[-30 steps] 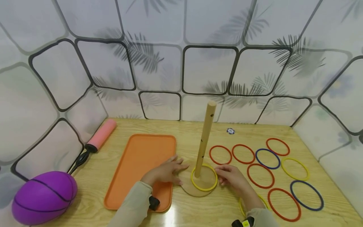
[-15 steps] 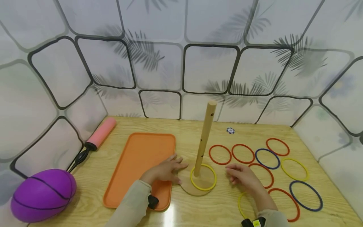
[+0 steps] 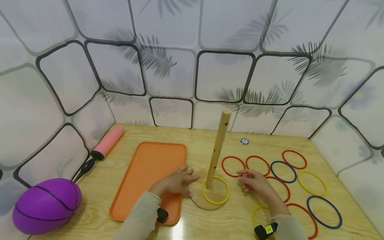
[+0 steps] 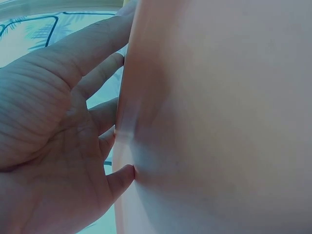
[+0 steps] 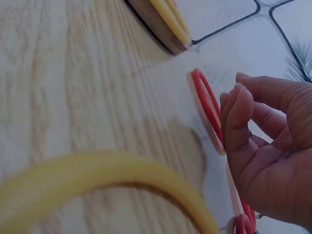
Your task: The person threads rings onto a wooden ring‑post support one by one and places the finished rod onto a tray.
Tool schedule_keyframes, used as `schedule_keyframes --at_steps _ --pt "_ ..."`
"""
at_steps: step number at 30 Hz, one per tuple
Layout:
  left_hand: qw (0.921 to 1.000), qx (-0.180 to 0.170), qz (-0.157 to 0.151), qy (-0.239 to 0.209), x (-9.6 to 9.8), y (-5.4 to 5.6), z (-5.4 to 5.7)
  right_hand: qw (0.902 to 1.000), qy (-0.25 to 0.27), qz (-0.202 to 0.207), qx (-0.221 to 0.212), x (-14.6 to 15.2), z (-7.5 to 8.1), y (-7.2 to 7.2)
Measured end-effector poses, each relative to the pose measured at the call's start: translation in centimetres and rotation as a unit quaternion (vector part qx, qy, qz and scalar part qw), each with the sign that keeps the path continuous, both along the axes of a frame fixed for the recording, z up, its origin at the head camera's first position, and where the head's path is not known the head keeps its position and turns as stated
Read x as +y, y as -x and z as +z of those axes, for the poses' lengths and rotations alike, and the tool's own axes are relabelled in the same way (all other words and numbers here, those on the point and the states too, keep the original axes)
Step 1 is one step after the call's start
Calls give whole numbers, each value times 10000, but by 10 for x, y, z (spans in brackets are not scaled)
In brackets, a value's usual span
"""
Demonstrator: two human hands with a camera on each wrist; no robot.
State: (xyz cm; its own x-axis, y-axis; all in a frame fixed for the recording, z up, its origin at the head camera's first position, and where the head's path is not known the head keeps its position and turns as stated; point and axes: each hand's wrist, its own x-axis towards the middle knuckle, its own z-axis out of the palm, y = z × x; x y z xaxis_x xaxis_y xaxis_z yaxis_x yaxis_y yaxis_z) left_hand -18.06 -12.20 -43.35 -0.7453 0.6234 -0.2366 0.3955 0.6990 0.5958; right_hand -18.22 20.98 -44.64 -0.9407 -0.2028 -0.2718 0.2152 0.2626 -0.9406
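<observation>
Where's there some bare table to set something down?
Bare table shows between the orange tray and the poker chip, and left, between the purple ball and the tray. Most of the tray is bare too. It's crowded on the right, with rings, and around the post, where both hands are.

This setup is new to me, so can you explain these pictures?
There's no machine, just a person's bare left hand and right hand. The wide picture comes from a head-worn camera, the two close ones from wrist cameras. On the wood-grain table are an orange tray, loose red, blue and yellow rings, a poker chip, a purple ball and a pink hand pump. A wooden peg stands on a round base, a yellow ring around its foot. The left hand extends across the tray's edge toward the base; the right hovers near the loose rings. Neither holds anything.
</observation>
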Motion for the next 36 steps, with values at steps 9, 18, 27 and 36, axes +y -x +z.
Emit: schedule_keyframes --at_steps 9,18,27,36 --pt "9999 -49 41 -121 0 -1 0 9986 -502 35 -137 -11 -11 10" --pt "10000 7 26 -41 1 0 0 9937 -971 -535 -154 -26 -13 15" --pt "9999 -56 59 -87 -1 -2 -1 9875 -1288 -893 -136 -33 -15 16" --pt "9999 -77 13 -96 0 1 -2 9843 -1382 -1081 -189 -34 -16 15"
